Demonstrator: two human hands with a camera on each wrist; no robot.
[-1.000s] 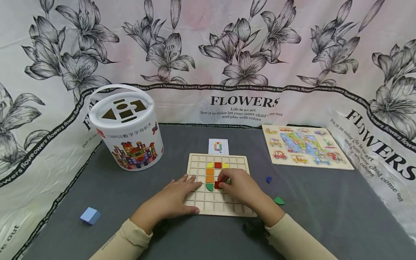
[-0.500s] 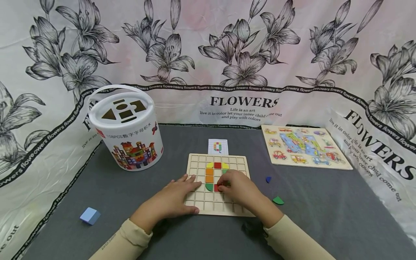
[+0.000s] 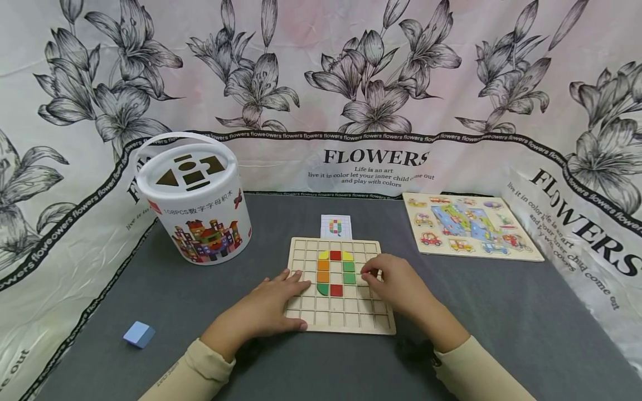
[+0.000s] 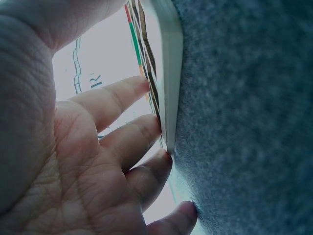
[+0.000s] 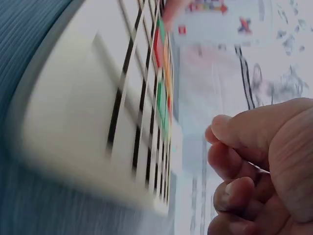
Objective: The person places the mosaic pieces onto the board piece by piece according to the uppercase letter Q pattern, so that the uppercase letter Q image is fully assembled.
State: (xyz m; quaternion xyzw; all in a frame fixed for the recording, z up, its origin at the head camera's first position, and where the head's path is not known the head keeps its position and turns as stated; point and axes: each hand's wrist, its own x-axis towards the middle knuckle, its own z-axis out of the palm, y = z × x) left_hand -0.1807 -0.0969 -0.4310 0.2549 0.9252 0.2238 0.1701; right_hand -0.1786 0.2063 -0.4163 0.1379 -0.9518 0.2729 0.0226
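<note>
A wooden grid board [image 3: 337, 320] lies on the grey cloth, bearing colored pieces in a ring. The ring includes a red square [image 3: 336, 290] at the bottom, orange squares [image 3: 323, 271] on the left, green squares [image 3: 349, 273] on the right and a green quarter-round [image 3: 322, 289]. My left hand [image 3: 268, 303] rests spread at the board's left edge, fingertips on its rim in the left wrist view. My right hand [image 3: 396, 284] hovers over the board's right side, thumb tip against the curled index finger. No piece shows between them in the right wrist view.
A small pattern card [image 3: 336, 226] lies at the board's back edge. Back left stands a white lidded bucket [image 3: 200, 211]; back right lies a vehicle picture puzzle [image 3: 471, 228]. A light blue block [image 3: 139, 334] sits front left. A flower-printed cloth [image 3: 371, 161] hangs behind.
My right hand has let go of the red square, now in its cell, and moved right. It and its forearm now cover where the loose blue and green pieces lay. My left hand stays.
</note>
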